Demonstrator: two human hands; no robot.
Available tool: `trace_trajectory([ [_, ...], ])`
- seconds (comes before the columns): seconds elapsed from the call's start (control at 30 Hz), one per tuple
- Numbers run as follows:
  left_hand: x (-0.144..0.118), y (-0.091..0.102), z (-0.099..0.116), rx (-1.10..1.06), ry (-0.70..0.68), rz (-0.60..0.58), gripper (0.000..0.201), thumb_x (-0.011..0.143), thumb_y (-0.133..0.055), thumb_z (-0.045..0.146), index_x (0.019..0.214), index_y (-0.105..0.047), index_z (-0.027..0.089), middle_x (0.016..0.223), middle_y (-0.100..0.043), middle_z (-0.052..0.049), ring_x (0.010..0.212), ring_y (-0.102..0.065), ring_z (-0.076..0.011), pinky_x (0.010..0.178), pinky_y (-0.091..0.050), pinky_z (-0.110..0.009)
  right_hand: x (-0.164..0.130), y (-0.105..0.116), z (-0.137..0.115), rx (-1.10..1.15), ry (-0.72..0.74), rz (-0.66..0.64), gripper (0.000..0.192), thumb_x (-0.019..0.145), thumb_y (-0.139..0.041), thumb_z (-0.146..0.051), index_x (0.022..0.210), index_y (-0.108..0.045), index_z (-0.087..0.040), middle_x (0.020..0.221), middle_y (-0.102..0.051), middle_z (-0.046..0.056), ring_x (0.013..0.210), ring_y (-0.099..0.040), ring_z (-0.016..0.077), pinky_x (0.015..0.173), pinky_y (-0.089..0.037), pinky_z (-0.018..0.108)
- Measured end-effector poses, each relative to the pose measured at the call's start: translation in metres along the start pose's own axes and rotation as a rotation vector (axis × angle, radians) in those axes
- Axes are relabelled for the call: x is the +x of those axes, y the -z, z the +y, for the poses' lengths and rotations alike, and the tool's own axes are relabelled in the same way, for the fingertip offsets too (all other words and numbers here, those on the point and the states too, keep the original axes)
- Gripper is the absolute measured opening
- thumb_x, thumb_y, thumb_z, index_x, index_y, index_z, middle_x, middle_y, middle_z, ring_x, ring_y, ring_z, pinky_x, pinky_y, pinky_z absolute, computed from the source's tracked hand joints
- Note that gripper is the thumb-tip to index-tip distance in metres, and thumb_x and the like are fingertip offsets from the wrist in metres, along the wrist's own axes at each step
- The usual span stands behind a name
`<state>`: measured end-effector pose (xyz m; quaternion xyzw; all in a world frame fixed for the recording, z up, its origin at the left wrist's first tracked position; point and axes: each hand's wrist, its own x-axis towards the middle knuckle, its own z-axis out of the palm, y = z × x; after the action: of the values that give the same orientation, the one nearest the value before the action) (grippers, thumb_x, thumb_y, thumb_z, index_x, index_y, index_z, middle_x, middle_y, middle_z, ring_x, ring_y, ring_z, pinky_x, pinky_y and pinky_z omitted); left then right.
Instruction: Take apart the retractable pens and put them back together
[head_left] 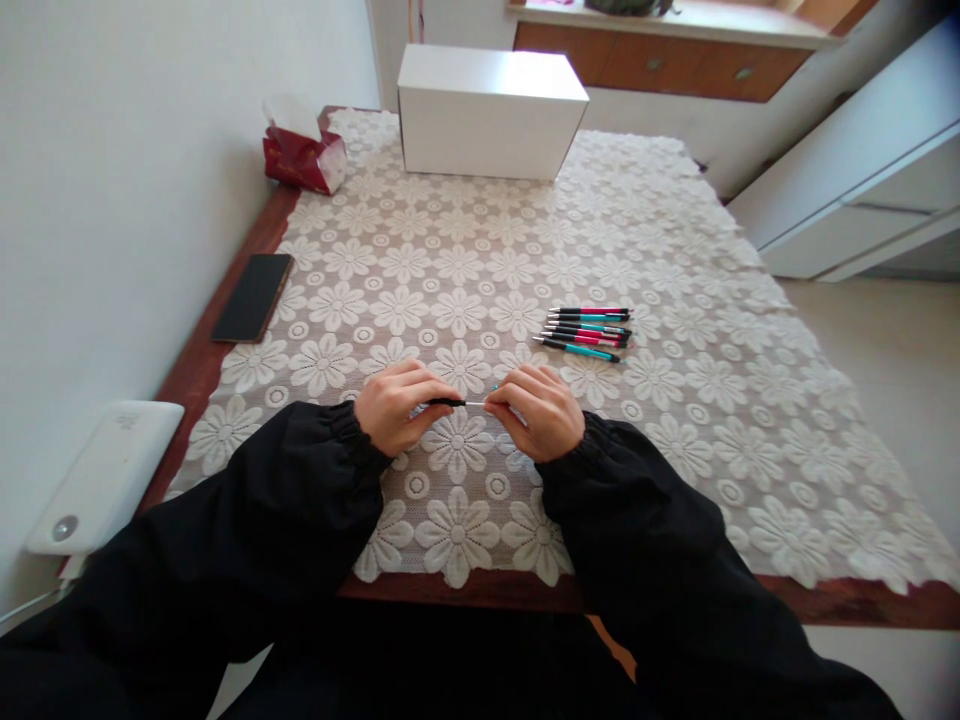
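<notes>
White lace covers the wooden counter (pixel 225 300) beside a white wall; left hand (pixel 397 405) and right hand (pixel 540 410) each pinch an end of a pen (pixel 457 402).

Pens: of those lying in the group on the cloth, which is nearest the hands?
The teal-barrelled pen at the group's near edge; the others lie beyond it.

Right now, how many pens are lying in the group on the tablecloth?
About 6 pens, packed side by side right of centre on the tablecloth; they overlap, so one may be hidden. A separate pen is held between the left hand and right hand.
</notes>
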<state>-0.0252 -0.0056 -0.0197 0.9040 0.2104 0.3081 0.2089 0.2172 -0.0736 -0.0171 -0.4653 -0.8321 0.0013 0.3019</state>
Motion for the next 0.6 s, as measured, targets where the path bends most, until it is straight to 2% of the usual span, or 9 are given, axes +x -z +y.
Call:
trace_trajectory([
  [0.2, -0.001, -0.0003, 0.0017, 0.028, 0.041, -0.025, 0.017, 0.098, -0.065, 0.034, 0.105, -0.077, 0.024, 0.098, -0.079, -0.003, 0.089, -0.07, -0.0169, 0.086, -0.055, -0.031, -0.0012, 0.0018, 0.0053, 0.003, -0.02, -0.017, 0.023, 0.101, -0.058, -0.03, 0.081, -0.067, -0.022, 0.077, -0.068, 0.003, 0.076, -0.056, 0.019, 0.073, -0.037, 0.036],
  [0.6, -0.0036, -0.0035, -0.0047, 0.052, 0.012, -0.026, 0.019, 0.097, -0.065, 0.039, 0.103, -0.077, 0.025, 0.097, -0.08, -0.002, 0.086, -0.069, -0.017, 0.083, -0.053, -0.032, 0.0015, 0.0038, 0.0004, -0.005, 0.002, -0.008, 0.025, 0.103, -0.057, -0.028, 0.081, -0.067, -0.022, 0.077, -0.07, 0.003, 0.075, -0.055, 0.0182, 0.072, -0.038, 0.036],
])
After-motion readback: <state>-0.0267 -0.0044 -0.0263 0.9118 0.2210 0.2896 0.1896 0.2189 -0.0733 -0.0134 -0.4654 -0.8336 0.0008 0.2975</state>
